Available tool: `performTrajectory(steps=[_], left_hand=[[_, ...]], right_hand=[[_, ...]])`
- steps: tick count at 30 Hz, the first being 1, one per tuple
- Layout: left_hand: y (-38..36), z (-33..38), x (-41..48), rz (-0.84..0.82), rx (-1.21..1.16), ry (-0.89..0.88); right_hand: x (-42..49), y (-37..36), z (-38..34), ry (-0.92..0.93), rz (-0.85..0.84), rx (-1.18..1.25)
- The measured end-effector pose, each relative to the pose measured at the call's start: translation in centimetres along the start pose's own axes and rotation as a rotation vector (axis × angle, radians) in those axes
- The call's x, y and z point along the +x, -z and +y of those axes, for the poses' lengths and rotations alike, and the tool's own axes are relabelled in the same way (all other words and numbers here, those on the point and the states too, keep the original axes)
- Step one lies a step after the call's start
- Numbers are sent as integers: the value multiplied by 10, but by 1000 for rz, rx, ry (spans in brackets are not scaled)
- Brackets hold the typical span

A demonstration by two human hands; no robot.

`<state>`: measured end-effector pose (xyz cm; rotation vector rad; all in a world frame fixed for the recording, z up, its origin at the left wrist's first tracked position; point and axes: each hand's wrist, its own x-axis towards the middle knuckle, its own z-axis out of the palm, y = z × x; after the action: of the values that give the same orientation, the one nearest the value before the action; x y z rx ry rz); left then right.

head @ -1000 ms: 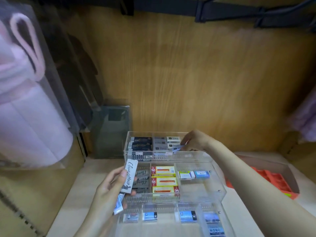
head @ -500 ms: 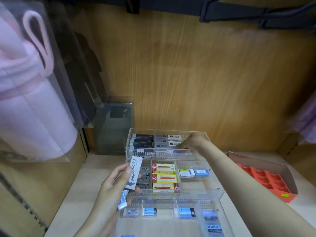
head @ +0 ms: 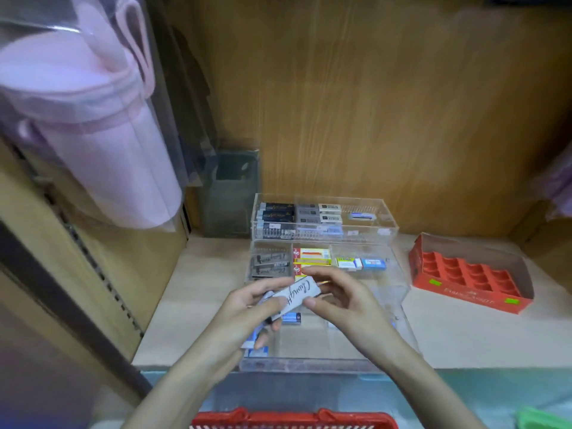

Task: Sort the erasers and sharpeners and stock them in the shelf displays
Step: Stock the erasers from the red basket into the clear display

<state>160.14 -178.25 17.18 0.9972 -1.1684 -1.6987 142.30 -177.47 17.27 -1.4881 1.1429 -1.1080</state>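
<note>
Three clear acrylic tiers make up the stepped display [head: 399, 283]. Its walls are glossy and see-through, and it is split into small box-shaped compartments. Dark-sleeved erasers [head: 277, 213] lie stacked in the top tier's left compartment. Yellow-and-red cartons [head: 312, 255] fill the middle tier's centre, with a blue-sleeved eraser [head: 374, 264] to their right. The display sits on a pale, matte shelf [head: 198, 289] backed by a wood-grain panel [head: 371, 103]. An orange cardboard tray [head: 470, 274] with moulded square pockets rests to the right, apart from the display. A red plastic basket [head: 294, 421] shows at the bottom edge. Over the display's front tiers I hold a flat white eraser [head: 298, 294] with black script lettering. My left hand [head: 244, 308] has its fingers curled round the eraser's left end and round some blue-and-white erasers [head: 252, 339] beneath. My right hand [head: 343, 300] pinches the right end between thumb and fingers.
</note>
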Motion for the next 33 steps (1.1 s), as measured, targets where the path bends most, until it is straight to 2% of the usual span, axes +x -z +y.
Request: performTrajectory(steps=[5,7,9,13,15,18,21,33], left_hand=[[9,-5,-7,103,-48,-30],[12,-6,-9,123,-13,-26],[16,-7,-9,160,23,-19],[22,-11,-4,257,68,6],[26,-13,-2,341,73,14],[34,-11,1,445,-105,66],[43,-7,1,464,-167,91],[43,-2,-1,434,-174,84]], right_hand=[[-5,-5,0,25,132,178],[-6,-6,4,30,139,163],[-8,-9,11,56,112,31],[-2,-15,25,244,74,-486],[13,-21,31,276,92,-596],[49,-28,34,182,184,-730],[79,-29,37,69,176,-934],[97,-26,26,8,-63,-1171]])
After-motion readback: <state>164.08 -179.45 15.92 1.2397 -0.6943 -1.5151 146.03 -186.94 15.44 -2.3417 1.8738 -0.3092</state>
